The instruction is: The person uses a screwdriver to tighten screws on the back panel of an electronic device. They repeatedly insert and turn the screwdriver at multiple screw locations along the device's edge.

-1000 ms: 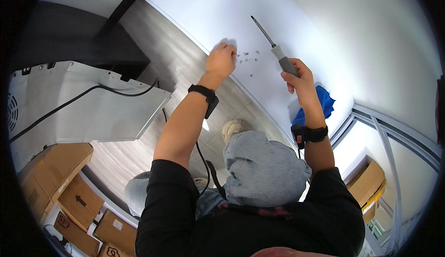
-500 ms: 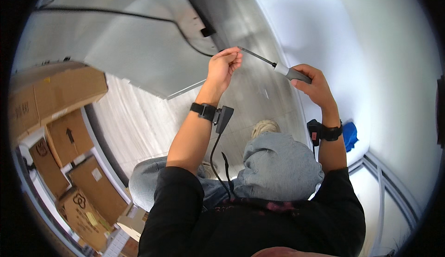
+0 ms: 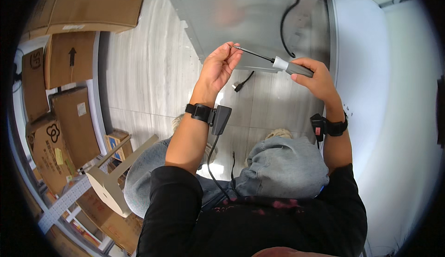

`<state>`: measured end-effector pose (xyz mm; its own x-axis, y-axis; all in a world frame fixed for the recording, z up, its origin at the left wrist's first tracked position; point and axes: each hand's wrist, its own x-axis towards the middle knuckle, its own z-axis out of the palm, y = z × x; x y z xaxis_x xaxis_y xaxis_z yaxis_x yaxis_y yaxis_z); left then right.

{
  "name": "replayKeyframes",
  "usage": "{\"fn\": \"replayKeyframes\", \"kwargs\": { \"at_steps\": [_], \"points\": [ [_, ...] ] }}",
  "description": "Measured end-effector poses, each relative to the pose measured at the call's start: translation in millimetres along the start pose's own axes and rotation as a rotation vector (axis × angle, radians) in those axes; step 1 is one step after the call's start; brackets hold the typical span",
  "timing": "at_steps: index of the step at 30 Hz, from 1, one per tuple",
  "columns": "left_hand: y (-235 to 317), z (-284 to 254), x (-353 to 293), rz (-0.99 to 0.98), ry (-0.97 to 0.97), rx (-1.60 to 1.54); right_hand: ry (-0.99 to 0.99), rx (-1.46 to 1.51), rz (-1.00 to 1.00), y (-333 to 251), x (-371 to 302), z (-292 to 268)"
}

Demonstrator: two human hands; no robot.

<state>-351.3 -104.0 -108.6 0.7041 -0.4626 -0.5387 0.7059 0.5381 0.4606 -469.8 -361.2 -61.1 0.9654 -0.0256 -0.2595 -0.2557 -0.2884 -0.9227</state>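
My right hand [image 3: 319,80] grips the grey handle of a screwdriver [image 3: 283,64], whose thin dark shaft points left. My left hand [image 3: 217,69] is raised beside it, with fingertips pinched around the shaft's tip. Whether something small sits between the fingers cannot be told. Both wrists carry black bands, and a small black device [image 3: 220,119] with a cable hangs at the left one. Behind the hands lies a large grey metal panel [image 3: 232,11].
A black cable [image 3: 288,21] runs over the panel, and its plug [image 3: 238,87] lies on the pale striped floor. Cardboard boxes [image 3: 69,57] are stacked at the left above a white stool [image 3: 110,183]. A white wall [image 3: 371,95] stands at the right. My knees are covered by a grey hooded top [image 3: 282,169].
The view has swung from the white wall to the grey panel and floor. Both hands came away from the wall, and my left fingers now pinch the screwdriver's tip.
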Motion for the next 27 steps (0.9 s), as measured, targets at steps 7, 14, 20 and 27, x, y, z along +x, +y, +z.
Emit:
{"fn": "replayKeyframes", "kwargs": {
  "at_steps": [7,14,20,27],
  "points": [
    [27.7,-3.4,-14.1,0.093,0.041,0.201,-0.051,-0.072,-0.076,-30.8,15.7,12.3],
    [75.9,3.9,-30.2,0.124,0.007,0.447,-0.016,-0.262,-0.182,-74.7,22.1,18.0],
    [114.6,14.4,-39.1,0.128,0.028,0.583,0.094,-0.467,-0.352,-116.7,23.6,34.2],
    [175.2,21.5,-31.9,0.082,-0.155,0.725,0.235,-0.703,-0.538,-168.0,19.6,49.1]
  ]
}}
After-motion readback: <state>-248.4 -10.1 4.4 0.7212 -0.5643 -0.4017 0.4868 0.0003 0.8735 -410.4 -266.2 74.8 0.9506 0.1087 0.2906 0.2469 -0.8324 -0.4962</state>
